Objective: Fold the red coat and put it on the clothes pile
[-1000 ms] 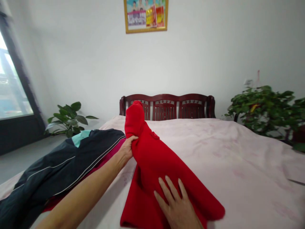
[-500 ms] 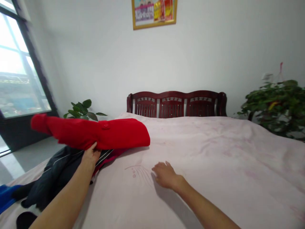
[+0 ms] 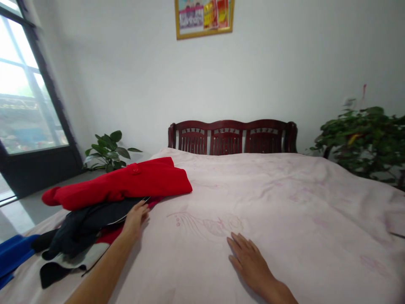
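A folded red coat (image 3: 126, 183) lies on top of a pile of clothes at the left side of the bed. Under it is a dark jacket (image 3: 85, 221) with thin white stripes. My left hand (image 3: 135, 218) rests at the pile's right edge, fingers touching the dark jacket just below the red coat, holding nothing. My right hand (image 3: 249, 261) lies flat and open on the pale pink bedsheet (image 3: 284, 202), nearer to me and apart from the clothes.
A dark wooden headboard (image 3: 232, 137) stands at the far end of the bed. Potted plants stand at the left (image 3: 107, 152) and right (image 3: 363, 139). A blue cloth (image 3: 12, 255) lies at the left edge. A window (image 3: 22, 101) fills the left wall.
The red coat went from the bed's middle to the left and now lies on the pile. My left hand has let it go. My right hand drew back toward me.
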Motion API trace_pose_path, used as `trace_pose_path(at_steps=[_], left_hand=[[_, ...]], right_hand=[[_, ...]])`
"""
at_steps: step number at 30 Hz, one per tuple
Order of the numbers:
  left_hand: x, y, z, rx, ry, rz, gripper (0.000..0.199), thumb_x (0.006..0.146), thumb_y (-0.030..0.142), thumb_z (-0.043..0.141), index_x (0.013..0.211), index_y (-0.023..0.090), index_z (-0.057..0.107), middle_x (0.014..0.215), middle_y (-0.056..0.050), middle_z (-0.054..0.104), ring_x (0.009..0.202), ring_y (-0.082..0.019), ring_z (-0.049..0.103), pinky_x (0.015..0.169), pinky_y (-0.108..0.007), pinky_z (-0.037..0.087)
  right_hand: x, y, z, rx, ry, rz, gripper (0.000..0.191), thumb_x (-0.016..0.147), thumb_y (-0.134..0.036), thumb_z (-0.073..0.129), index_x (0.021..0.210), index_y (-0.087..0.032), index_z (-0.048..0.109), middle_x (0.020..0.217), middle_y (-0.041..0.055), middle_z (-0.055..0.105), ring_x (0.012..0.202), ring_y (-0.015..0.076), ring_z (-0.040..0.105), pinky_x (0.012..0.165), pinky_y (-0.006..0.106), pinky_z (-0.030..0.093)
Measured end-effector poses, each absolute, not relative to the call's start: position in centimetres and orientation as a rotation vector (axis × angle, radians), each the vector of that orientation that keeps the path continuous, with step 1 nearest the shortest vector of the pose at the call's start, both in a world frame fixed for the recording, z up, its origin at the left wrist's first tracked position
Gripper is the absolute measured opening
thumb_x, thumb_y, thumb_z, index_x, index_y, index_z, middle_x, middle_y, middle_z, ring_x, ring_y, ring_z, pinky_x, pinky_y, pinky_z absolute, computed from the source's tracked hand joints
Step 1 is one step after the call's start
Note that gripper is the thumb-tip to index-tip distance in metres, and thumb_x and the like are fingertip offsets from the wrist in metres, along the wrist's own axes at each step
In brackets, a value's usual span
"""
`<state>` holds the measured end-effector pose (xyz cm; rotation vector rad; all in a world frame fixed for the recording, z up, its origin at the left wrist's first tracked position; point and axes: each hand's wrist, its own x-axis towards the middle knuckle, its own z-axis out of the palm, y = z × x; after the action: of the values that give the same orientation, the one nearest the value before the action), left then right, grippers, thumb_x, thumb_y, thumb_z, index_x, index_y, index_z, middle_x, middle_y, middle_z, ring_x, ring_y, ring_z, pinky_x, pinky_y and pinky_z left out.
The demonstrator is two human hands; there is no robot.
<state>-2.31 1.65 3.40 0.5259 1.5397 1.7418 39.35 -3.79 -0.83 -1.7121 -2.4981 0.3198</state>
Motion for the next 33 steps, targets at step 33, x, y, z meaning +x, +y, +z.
trace_pose_path(at_steps=[33], left_hand=[[6.2, -1.7, -5.9, 2.108, 2.427, 0.577, 0.045, 0.097, 0.029, 0.040, 0.138, 0.020, 0.057, 0.148, -0.010, 0.053, 0.141, -0.028, 0.041, 0.116, -0.046, 0.026]], right_hand=[[45.1, -2.5, -4.5, -2.080, -2.059, -0.164, 0.054, 0.097, -0.038, 0.033, 0.144, -0.019, 0.052, 0.153, 0.0080, 0.046, 0.143, 0.0271, 0.038, 0.118, 0.048, 0.026]])
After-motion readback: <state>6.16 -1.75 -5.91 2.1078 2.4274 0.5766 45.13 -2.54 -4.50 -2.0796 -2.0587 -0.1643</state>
